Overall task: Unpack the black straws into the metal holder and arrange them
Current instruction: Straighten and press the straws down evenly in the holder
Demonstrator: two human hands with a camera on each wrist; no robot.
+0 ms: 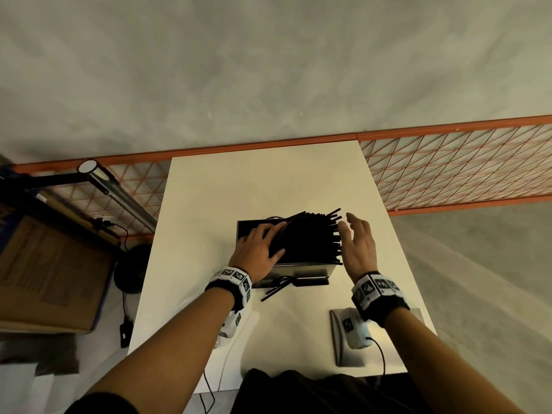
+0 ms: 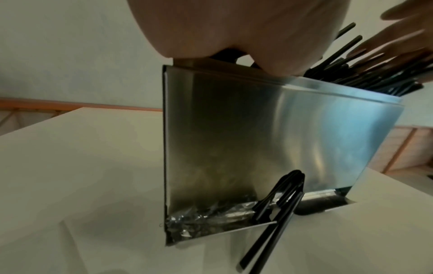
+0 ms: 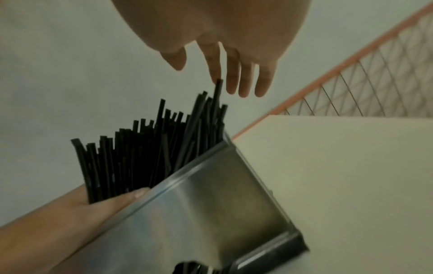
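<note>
I am working the arranging step: most of the black straws (image 1: 310, 240) are already standing in the metal holder (image 2: 257, 139) near the middle of the white table (image 1: 239, 180), fanned and leaning toward the right side, with uneven tips; my left hand (image 1: 258, 251) is lying over the left part of the bundle, fingers spread across the straws and thumb curled against their near side, so it is bracing them rather than lifting; my right hand (image 1: 357, 245) is standing just beside the straw tips, fingers (image 3: 243, 81) straight and slightly apart, holding nothing, with one fingertip at or very near the tallest straw; a few loose straws (image 1: 276, 288) are lying at the holder's lower front opening, partly out on the table, and I am judging that these remain to be gathered; the next move is calling for the right palm to press the tips level and push the fan upright while the left keeps the bundle from spilling; the holder's rim is a thin metal edge, so I am keeping fingers above it; open table is lying to the right and beyond the holder; a grey tray (image 1: 336, 339) sits near my right wrist; an orange mesh rail (image 1: 448, 162) is bounding the far edge.
</note>
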